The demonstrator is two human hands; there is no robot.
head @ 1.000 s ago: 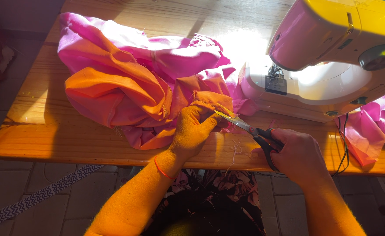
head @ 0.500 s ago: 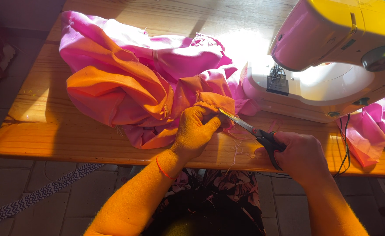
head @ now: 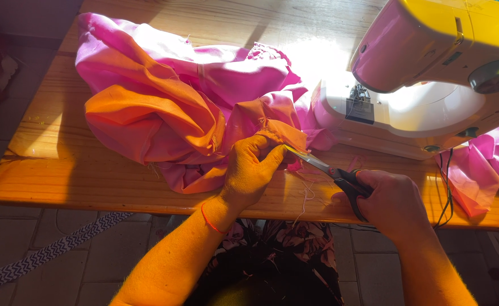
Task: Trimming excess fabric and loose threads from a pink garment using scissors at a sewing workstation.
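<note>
Left hand [head: 251, 170] pinches pink fabric [head: 181, 107]; scissors [head: 331, 173] apparently touching it.

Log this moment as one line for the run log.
left hand: pinching pink fabric edge | right hand: holding scissors, blades at fabric | sewing machine at right | wooden table

we see a wooden table [head: 91, 187] filling most of the frame. on it, at centre and upper left, lies a heap of pink fabric [head: 164, 107]; at the upper right stands a sewing machine [head: 425, 85], with more pink cloth [head: 482, 170] at the right edge.
</note>
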